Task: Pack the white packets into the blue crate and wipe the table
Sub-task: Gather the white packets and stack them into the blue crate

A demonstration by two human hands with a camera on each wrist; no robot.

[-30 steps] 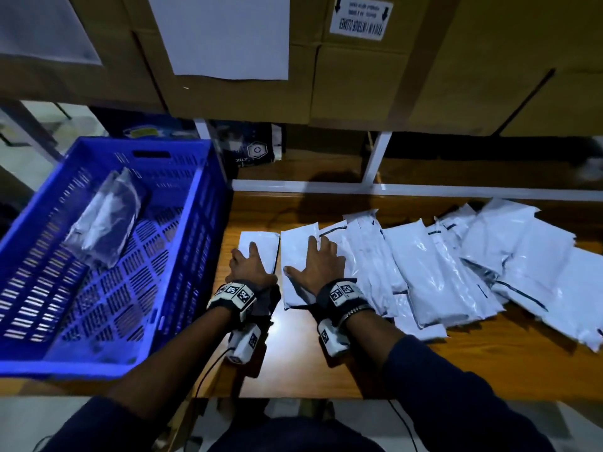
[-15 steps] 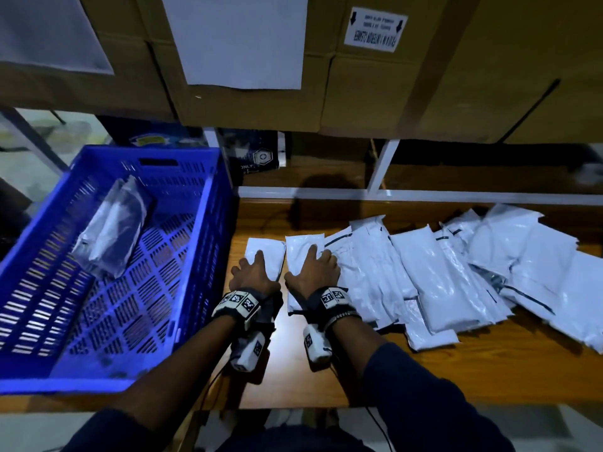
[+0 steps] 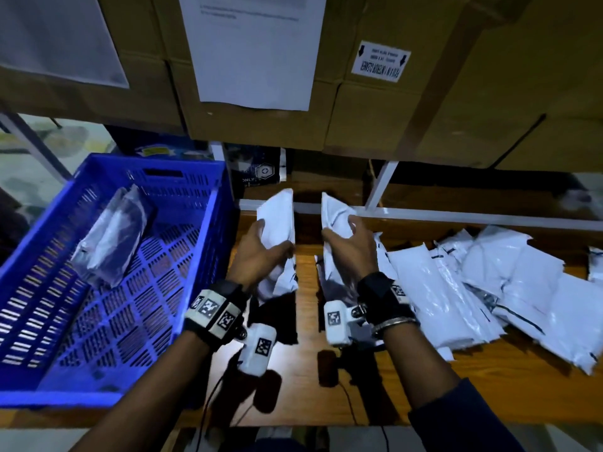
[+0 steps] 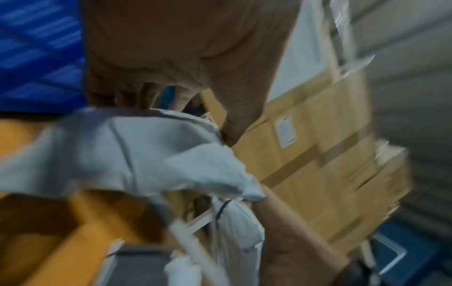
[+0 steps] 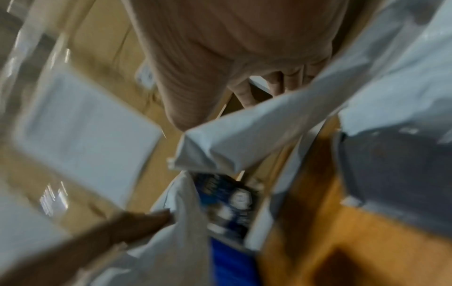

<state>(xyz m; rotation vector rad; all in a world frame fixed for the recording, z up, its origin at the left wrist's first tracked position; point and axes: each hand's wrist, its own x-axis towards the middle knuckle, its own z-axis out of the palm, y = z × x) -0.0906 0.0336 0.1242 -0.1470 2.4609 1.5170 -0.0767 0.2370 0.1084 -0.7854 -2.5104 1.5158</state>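
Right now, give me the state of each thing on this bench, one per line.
left hand: grips a white packet, lifted off the table.
right hand: grips another white packet, lifted.
blue crate: holds one clear packet.
packet pile: lying overlapped on the table, unpacked.

The wooden table carries the blue crate just left of the left hand's grip. A loose, overlapping heap of white packets lies directly on it, spreading away to the right of the right hand's grip. Bare wood shows below and between the two grips.
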